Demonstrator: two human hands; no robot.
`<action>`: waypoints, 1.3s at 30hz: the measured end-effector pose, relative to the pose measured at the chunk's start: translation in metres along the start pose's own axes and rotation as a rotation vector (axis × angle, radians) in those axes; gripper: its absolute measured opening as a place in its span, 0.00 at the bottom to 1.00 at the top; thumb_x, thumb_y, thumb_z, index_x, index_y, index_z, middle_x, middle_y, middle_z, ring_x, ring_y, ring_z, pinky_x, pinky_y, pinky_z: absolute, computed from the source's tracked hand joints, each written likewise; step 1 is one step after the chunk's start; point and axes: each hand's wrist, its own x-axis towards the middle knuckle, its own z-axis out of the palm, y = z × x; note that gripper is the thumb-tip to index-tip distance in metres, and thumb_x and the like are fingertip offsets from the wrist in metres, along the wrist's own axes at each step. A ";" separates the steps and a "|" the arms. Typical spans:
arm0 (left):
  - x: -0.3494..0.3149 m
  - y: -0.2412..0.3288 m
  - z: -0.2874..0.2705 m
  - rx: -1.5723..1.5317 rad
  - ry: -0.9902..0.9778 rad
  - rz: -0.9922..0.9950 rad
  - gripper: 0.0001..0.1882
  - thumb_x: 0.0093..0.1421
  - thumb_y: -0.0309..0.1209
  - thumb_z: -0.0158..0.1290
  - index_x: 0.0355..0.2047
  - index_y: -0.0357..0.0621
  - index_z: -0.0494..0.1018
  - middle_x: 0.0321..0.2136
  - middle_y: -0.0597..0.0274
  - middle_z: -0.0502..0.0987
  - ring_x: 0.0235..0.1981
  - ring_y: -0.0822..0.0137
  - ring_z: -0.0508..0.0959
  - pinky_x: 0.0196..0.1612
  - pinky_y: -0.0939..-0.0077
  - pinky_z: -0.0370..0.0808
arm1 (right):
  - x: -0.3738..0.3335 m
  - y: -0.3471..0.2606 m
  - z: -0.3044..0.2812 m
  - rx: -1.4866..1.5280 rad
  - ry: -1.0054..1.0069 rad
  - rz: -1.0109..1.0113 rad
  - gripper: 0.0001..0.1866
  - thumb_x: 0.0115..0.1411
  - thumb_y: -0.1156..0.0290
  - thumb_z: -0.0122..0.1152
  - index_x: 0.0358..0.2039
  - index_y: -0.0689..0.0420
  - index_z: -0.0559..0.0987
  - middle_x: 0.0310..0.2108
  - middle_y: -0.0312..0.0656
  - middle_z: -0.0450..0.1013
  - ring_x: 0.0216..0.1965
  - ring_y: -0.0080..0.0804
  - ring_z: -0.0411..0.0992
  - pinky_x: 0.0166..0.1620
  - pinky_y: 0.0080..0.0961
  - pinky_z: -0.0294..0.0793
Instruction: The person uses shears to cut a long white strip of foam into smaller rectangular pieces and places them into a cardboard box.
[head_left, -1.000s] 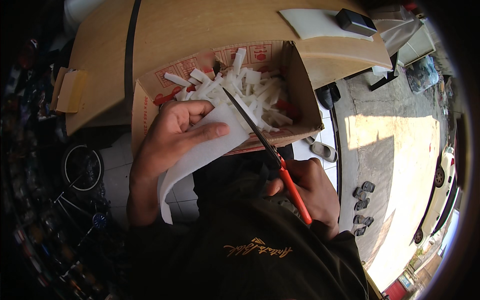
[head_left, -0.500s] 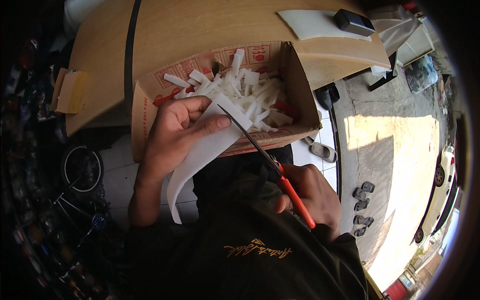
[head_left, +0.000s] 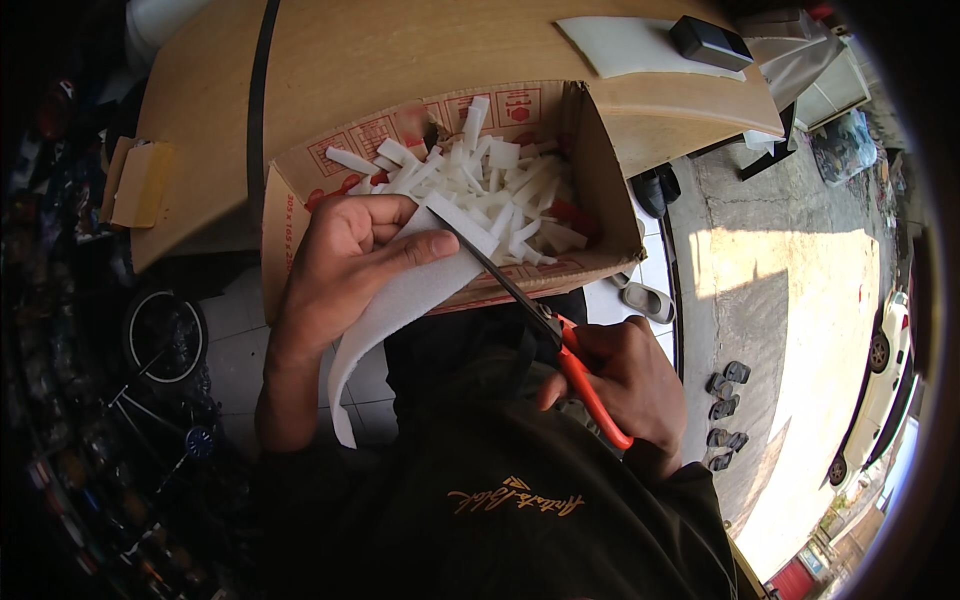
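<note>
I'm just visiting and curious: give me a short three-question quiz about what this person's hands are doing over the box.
1. True or false: the left hand holds a long white foam strip.
2. Which tool does the right hand grip? A) orange-handled scissors B) a knife C) a pen
3. Fill in: the open brown cardboard box on the light wooden table holds many short white foam ____.

Key: 1 true. 2 A; the blades meet the strip's upper end. 3 pieces.
</note>
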 end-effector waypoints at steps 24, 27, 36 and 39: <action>-0.004 -0.004 -0.002 -0.047 -0.002 0.105 0.13 0.63 0.25 0.52 0.46 0.32 0.70 0.40 0.55 0.78 0.39 0.75 0.78 0.44 0.83 0.73 | -0.009 0.020 -0.001 0.002 -0.169 -0.035 0.43 0.42 0.27 0.62 0.28 0.62 0.76 0.16 0.51 0.67 0.24 0.56 0.69 0.30 0.42 0.65; -0.004 -0.006 0.002 -0.049 0.028 0.162 0.14 0.63 0.25 0.53 0.47 0.31 0.68 0.38 0.55 0.79 0.37 0.75 0.78 0.41 0.83 0.75 | -0.007 0.016 0.001 0.011 -0.155 -0.064 0.41 0.43 0.29 0.63 0.29 0.63 0.77 0.15 0.52 0.66 0.24 0.57 0.68 0.29 0.42 0.65; -0.010 0.000 0.003 -0.126 0.013 0.107 0.17 0.62 0.26 0.56 0.48 0.30 0.67 0.38 0.53 0.79 0.38 0.73 0.79 0.41 0.82 0.76 | -0.006 0.007 -0.001 0.033 -0.104 -0.043 0.32 0.47 0.41 0.69 0.27 0.64 0.78 0.14 0.50 0.65 0.19 0.49 0.65 0.26 0.38 0.62; -0.014 0.004 -0.002 -0.103 -0.021 0.044 0.17 0.61 0.26 0.56 0.47 0.30 0.68 0.37 0.53 0.80 0.37 0.74 0.79 0.40 0.83 0.76 | -0.005 0.006 -0.002 0.054 -0.096 -0.022 0.30 0.49 0.44 0.69 0.27 0.65 0.79 0.13 0.49 0.64 0.17 0.45 0.62 0.26 0.37 0.61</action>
